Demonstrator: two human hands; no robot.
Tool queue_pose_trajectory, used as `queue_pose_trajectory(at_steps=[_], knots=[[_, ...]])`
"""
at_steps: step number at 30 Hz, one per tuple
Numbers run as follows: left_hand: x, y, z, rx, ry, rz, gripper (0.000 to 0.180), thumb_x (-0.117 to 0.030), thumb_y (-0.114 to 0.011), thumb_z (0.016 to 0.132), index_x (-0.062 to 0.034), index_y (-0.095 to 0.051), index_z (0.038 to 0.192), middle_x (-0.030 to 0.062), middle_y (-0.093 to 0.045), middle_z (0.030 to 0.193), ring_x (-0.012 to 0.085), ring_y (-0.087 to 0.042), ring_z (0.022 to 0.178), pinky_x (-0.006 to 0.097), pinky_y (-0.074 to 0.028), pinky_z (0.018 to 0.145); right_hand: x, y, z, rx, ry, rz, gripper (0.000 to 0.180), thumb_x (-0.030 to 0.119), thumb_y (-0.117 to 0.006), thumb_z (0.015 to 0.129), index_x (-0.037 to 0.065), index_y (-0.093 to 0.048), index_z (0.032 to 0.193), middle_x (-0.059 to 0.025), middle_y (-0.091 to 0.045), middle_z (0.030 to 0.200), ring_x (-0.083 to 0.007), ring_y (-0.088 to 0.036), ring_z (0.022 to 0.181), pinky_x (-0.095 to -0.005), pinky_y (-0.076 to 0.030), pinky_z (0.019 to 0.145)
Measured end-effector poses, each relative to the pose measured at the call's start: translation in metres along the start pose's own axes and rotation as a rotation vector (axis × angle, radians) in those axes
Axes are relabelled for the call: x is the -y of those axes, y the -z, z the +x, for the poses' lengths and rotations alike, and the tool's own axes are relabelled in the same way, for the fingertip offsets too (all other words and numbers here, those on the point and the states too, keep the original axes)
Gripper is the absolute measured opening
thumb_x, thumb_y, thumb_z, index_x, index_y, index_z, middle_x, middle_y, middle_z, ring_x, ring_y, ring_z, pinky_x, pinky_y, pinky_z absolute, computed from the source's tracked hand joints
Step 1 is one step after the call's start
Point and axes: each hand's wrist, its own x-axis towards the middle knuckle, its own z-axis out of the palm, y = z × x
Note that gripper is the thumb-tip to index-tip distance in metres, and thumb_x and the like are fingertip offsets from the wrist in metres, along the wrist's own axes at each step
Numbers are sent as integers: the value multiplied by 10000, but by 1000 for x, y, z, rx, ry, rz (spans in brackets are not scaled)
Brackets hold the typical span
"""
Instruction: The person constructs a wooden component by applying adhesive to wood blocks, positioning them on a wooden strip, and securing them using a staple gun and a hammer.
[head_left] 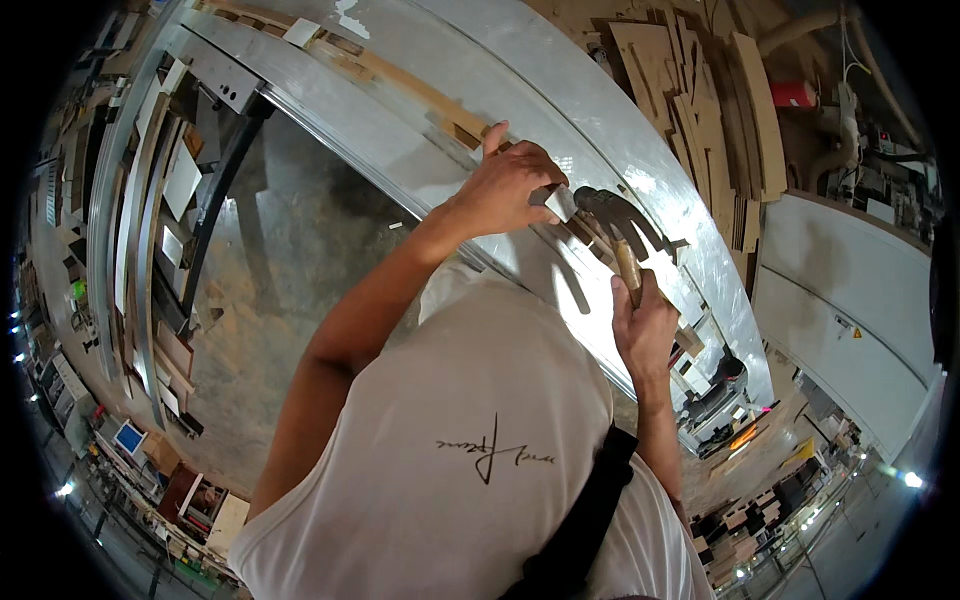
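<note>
My right hand is closed round the wooden handle of a claw hammer. The hammer's dark head is raised over the metal table, close to my left hand. With its fingers bent, my left hand grips a small block with a bright, pale face. A long wooden strip runs along the tabletop up to my left hand, and more wood shows under the hammer. I cannot tell whether the hammer touches the block.
The long metal table curves across the view, with a rail along its near edge. Stacked boards lean beyond it at the far right. A white cabinet stands to the right. Racked panels fill the left side.
</note>
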Motion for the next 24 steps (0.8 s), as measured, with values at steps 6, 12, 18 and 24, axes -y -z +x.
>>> queue_pose_trajectory(at_steps=[6,12,18,24], knots=[[0,-1,0,-5,16,19,443,-325,-871,731,-197,-747,1137,-35,-714,1164,157,-568,1273,564,-77,1225,-8,-11,-6,-83,112,-50,318,292,-701,974,-19,-645,1007,-215,-667,682,-413,-680,638,-485,-538,613],[-2,0,0,-32,-7,49,456,-378,-862,755,-169,-757,1146,-3,-734,1137,159,-576,1256,567,-99,1228,-2,1,-11,-75,45,11,322,303,-700,974,-12,-650,1022,-229,-675,696,-422,-691,662,-485,-542,610],[-2,4,0,-3,4,15,464,-394,-866,748,-166,-758,1137,-5,-736,1144,158,-574,1261,565,-93,1226,-4,-6,-6,-34,45,-48,325,305,-702,972,-12,-647,1018,-241,-673,681,-429,-685,619,-497,-539,572],[-2,1,1,-10,-5,38,450,-377,-858,753,-165,-756,1136,-4,-733,1144,160,-574,1258,562,-91,1229,-2,-5,-5,-77,117,-1,323,321,-709,967,7,-636,991,-230,-683,686,-423,-694,632,-494,-550,580]])
